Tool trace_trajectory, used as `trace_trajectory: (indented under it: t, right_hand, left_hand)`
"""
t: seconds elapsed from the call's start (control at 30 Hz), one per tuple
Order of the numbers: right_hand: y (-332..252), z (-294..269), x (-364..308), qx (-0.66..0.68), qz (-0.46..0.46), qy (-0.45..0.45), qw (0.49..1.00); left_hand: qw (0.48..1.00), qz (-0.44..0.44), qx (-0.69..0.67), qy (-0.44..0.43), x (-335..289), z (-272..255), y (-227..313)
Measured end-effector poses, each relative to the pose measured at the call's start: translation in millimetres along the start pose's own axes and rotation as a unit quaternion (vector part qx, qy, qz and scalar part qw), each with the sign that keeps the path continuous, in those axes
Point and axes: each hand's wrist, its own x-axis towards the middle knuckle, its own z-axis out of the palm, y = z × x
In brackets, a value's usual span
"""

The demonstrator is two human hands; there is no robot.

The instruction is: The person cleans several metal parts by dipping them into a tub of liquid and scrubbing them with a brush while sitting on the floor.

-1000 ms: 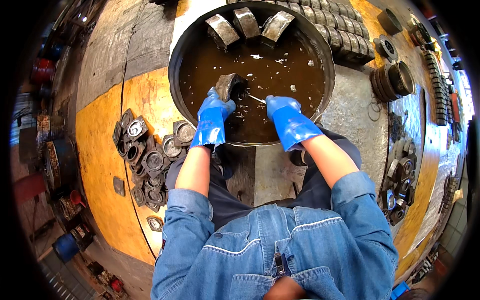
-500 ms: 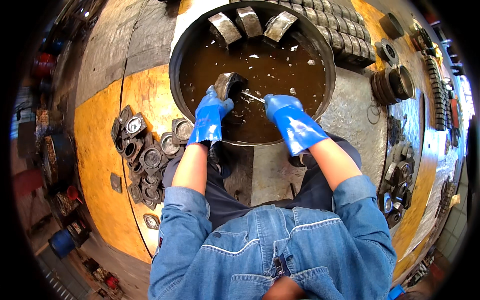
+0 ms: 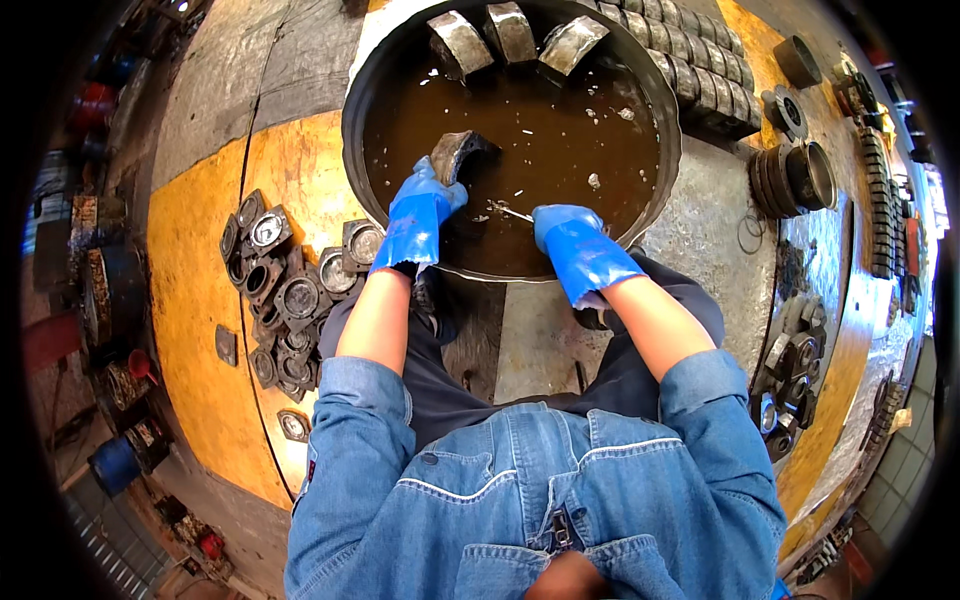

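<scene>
Both my hands wear blue rubber gloves over a round dark tub (image 3: 672,150) of brown liquid. My left hand (image 3: 425,195) is closed on the near end of a curved metal block (image 3: 455,152), its hollow side facing right. In my right hand (image 3: 568,228) is a thin metal rod-like tool (image 3: 513,212), pointing left; its tip is at the liquid, a little below and right of the block. The rest of the tool is hidden in my fist. Pale flecks float on the liquid. Several similar curved blocks (image 3: 510,33) lean against the tub's far wall.
Rows of curved metal blocks (image 3: 700,85) stand beyond the tub at right, near stacked metal rings (image 3: 790,180). A pile of square flanged parts (image 3: 298,298) lies left of my legs. More metal parts (image 3: 795,360) lie at right.
My right hand has moved down slightly, and the tool tip has drawn away from the block's hollow. The block has tilted a little in my left hand. The view has shifted slightly.
</scene>
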Motion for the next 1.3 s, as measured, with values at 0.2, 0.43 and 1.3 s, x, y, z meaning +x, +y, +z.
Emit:
trace_trajectory:
  t: [0.2,0.43,1.3]
  right_hand:
    - [3,-20,-20,0.045,-0.045,0.031,0.998]
    - [-3,-22,-18,0.010,-0.022,-0.007,1.000]
    - [20,23,-103,-0.273,-0.105,0.107,0.950]
  left_hand:
    - [1.000,0.003,-0.014,-0.008,-2,-2,-4]
    - [1.000,-0.006,-0.004,-0.001,-8,-6,1]
    - [0.990,0.070,-0.115,0.031,-11,-1,-5]
